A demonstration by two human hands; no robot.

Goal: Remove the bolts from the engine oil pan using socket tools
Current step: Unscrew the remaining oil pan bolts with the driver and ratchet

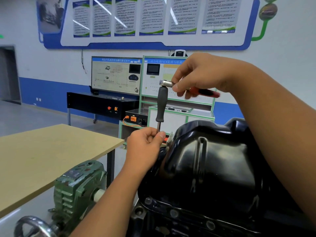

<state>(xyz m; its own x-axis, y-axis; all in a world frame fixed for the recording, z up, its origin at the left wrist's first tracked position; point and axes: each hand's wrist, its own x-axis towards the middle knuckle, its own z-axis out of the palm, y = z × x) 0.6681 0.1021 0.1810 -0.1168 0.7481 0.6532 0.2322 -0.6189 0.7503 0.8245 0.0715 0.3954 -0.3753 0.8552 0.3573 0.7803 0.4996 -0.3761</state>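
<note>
A glossy black oil pan (pixel 213 161) fills the lower right, with bolts (pixel 174 213) along its near flange. A socket driver with a dark grey handle (pixel 161 105) stands upright at the pan's far left edge. My left hand (pixel 145 144) pinches its steel shaft just below the handle. My right hand (pixel 203 74) holds a ratchet (pixel 166 83) with a red and black grip (pixel 205 92), its head seated on top of the driver handle. The socket end and the bolt under it are hidden behind my left hand.
A green gearbox (pixel 77 185) with a steel handwheel (pixel 34 226) sits at the lower left. A tan wooden table (pixel 51 151) lies to the left. Training benches (pixel 179 113) and a black console (pixel 102 103) stand against the far wall.
</note>
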